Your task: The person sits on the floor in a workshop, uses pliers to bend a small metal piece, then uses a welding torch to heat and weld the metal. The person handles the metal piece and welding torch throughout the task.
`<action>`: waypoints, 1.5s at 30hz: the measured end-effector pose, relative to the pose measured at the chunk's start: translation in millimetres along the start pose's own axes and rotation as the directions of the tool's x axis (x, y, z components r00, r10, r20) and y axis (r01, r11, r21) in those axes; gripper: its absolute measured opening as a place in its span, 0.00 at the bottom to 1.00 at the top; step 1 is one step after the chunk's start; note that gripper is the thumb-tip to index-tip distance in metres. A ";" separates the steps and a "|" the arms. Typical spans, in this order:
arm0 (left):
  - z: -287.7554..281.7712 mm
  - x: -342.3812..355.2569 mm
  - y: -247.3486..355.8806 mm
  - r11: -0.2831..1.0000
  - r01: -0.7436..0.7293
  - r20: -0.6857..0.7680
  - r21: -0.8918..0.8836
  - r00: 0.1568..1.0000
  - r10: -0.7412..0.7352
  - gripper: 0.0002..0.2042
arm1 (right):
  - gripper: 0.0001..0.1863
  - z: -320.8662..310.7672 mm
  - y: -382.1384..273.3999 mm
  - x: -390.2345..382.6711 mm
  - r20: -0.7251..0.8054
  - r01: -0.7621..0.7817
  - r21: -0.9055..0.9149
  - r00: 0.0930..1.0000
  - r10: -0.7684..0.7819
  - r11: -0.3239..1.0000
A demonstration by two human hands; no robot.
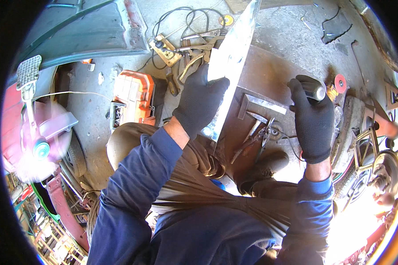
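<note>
Beside the left knee (pixel 121 143), an orange case (pixel 135 86) contains small parts (pixel 117 115) too small to identify. Left hand (pixel 202 101) grips a shiny metal sheet (pixel 231 53) over a brown board (pixel 272 66); long axis: lower left to upper right, upper end cut off. Right hand (pixel 313 117): fingers curled around a grey cylinder (pixel 314 91).

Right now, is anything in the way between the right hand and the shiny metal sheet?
Nothing visible stands between the right hand and the shiny metal sheet in the left hand. The metal square and hammer appear to lie lower, on the brown surface, though one view leaves depth unsure.
</note>
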State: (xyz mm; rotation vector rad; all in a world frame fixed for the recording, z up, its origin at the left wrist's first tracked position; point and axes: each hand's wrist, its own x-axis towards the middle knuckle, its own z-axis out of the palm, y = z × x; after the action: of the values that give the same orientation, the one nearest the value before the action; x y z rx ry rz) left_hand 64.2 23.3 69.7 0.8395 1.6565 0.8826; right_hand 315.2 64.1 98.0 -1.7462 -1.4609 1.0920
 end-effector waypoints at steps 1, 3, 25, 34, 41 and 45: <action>0.3 -0.3 0.1 1.000 -0.024 0.000 0.011 1.000 0.024 0.10 | 0.14 -1.8 -2.3 -1.4 0.033 0.029 -0.024 0.999 -0.028 0.999; 0.8 -0.3 -0.1 0.998 -0.049 -0.007 0.037 0.999 0.049 0.10 | 0.15 -7.4 -10.3 -3.5 0.069 0.002 -0.131 0.998 0.007 0.991; 1.3 -1.9 0.8 0.998 -0.065 0.024 0.009 0.998 0.065 0.05 | 0.14 42.6 -38.3 2.2 0.244 0.531 0.034 0.817 -0.522 0.847; -0.6 0.3 -2.4 0.995 -0.095 0.024 -0.008 0.995 0.095 0.08 | 0.14 42.5 -40.2 1.9 0.273 0.614 -0.056 0.768 -0.580 0.787; 1.4 1.4 -10.1 0.988 -0.155 -0.006 -0.005 0.988 0.155 0.08 | 0.15 37.3 -45.9 -6.2 0.318 0.562 -0.015 0.787 -0.529 0.827; 2.8 5.3 -16.7 0.961 -0.275 -0.024 0.032 0.961 0.276 0.09 | 0.14 34.6 -47.9 -14.8 0.340 0.487 -0.004 0.822 -0.457 0.873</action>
State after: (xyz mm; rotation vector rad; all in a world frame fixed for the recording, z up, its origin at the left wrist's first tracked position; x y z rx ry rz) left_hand 64.0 20.1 52.2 1.1009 1.6026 1.0677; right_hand 261.3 57.7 125.6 -1.1779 -2.0431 1.0854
